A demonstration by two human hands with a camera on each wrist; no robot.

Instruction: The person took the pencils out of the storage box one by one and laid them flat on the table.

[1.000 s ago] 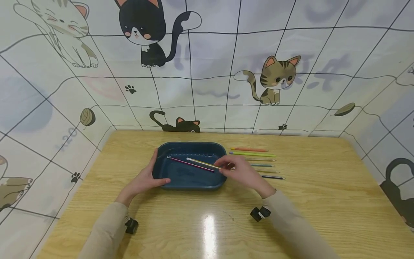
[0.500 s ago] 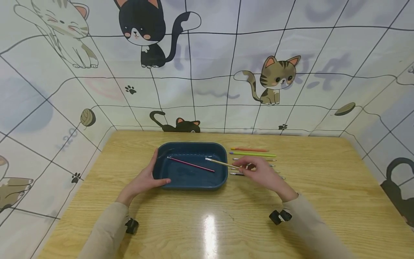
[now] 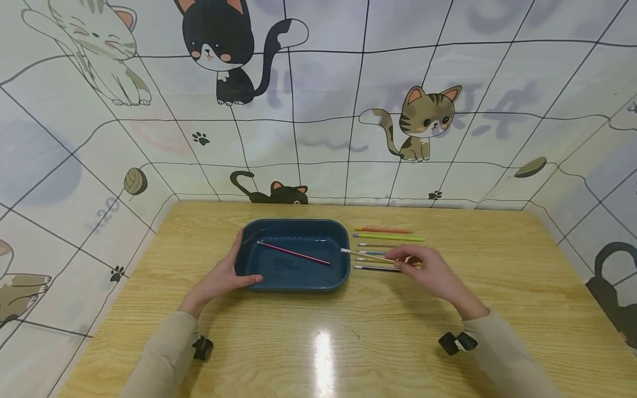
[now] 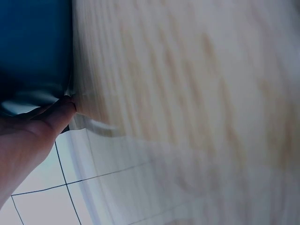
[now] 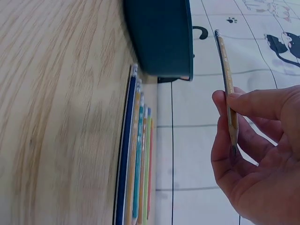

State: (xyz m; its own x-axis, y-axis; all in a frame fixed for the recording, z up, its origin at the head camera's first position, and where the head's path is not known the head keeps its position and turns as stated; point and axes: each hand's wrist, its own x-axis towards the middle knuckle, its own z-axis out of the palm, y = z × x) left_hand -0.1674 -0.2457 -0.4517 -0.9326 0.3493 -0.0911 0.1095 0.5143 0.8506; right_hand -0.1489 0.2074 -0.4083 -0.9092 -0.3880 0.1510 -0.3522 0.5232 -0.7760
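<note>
My left hand [image 3: 226, 271] grips the near-left corner of a dark blue rectangular dish [image 3: 293, 286], thumb over the rim and fingers along the outer left wall. Inside the dish lies a dark red pencil [image 3: 293, 252], slanting down to the right. With thumb and fingertips, my right hand [image 3: 433, 273] pinches a gold-coloured pencil [image 5: 227, 70]. Its eraser end points left, overlapping the dish's right rim in the head view; its sharpened tip points back toward the palm in the right wrist view. The hand hovers over the row of pencils [image 5: 125, 154] beside the dish.
Several pencils lie side by side right of the dish, among them an orange pencil [image 3: 385, 230], a green pencil [image 3: 393, 237] and a dark blue pencil [image 3: 375, 268]. Behind the wooden table [image 3: 298, 342] stands a cat-patterned wall covering [image 3: 328, 138].
My right hand has drawn the gold-coloured pencil rightward from over the dish to above the pencil row. The left hand, the dish and the dark red pencil keep their places.
</note>
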